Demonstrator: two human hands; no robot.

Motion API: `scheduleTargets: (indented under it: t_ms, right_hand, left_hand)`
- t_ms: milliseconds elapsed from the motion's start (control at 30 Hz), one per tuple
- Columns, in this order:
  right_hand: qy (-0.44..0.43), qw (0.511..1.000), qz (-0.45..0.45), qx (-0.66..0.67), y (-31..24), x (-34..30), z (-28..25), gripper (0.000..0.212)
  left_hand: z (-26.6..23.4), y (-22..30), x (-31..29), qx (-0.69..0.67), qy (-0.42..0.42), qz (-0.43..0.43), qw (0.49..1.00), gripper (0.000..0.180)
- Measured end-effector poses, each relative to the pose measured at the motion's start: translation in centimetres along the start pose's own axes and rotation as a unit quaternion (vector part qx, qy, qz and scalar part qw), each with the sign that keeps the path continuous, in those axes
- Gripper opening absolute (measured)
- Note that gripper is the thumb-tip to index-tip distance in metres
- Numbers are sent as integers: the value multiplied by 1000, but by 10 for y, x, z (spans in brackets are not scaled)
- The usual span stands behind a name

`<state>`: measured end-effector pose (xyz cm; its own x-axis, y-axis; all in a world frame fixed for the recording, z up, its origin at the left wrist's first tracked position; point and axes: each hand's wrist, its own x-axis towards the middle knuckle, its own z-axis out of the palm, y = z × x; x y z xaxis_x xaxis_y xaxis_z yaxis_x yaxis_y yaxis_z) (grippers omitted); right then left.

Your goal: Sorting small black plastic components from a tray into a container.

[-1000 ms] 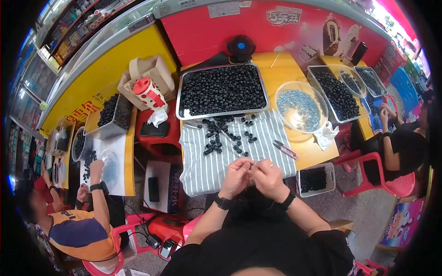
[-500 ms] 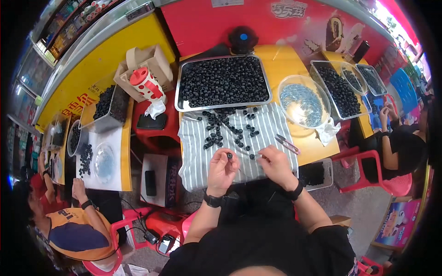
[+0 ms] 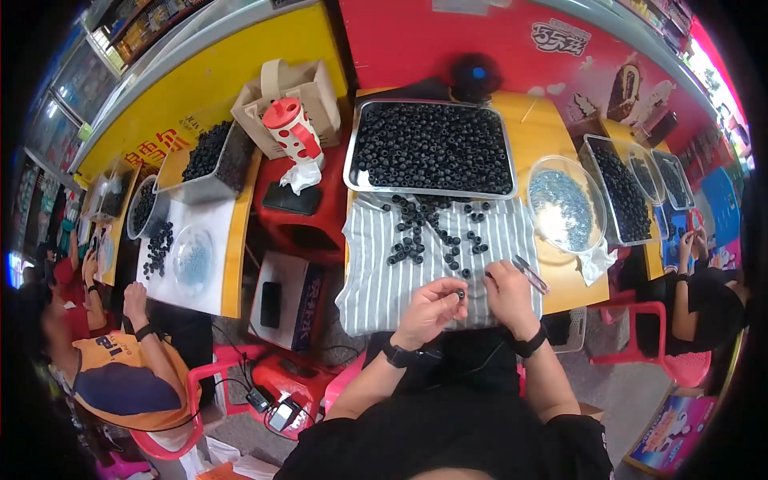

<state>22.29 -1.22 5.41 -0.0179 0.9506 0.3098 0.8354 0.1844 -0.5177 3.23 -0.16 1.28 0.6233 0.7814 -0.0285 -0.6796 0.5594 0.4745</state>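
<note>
Between the thumb and fingertips of my left hand (image 3: 432, 314) is a small black ring-shaped part (image 3: 461, 294), its hole showing. To its right, my right hand (image 3: 512, 298) is closed, its fingers bent down over the cloth; whatever they hold, if anything, is hidden. Both hands are over a grey-and-white striped cloth (image 3: 370, 280). Several loose black parts (image 3: 412, 240) lie scattered beyond my hands, one close by between them. Tweezer-like snips (image 3: 531, 275) rest just right of my right hand.
A metal tray (image 3: 350, 172) heaped with black parts stands at the far side. On the right, a clear round bowl (image 3: 602, 228) holds thin silvery pieces, beside a crumpled tissue (image 3: 596, 264). Left, a red stool (image 3: 298, 232) bears a phone (image 3: 292, 198) and spotted cup (image 3: 294, 132). Co-workers sit either side.
The whole view has swung, so the table appears farther right. Against the cloth, my left hand has come right and nearer me, still pinching the black part. My right hand's fingers have drawn in.
</note>
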Motion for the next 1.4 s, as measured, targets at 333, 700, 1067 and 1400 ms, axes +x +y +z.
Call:
scheduleTargets:
  t_ms: [333, 700, 1067, 1400]
  right_hand:
    - [-61, 984, -7, 168, -41, 46, -38, 16]
    - [-229, 894, -381, 56, -81, 127, 59, 19]
    - [-218, 949, -222, -37, -35, 97, 3, 16]
    - [-125, 981, -147, 21, -31, 85, -19, 7]
  left_hand:
    - [-1, 4, -5, 51, -77, -66, 993, 19]
    - [1, 12, -15, 2, -136, -93, 986, 19]
    - [-3, 6, -12, -12, -144, -81, 986, 14]
    - [-1, 9, -11, -13, -137, -74, 988, 16]
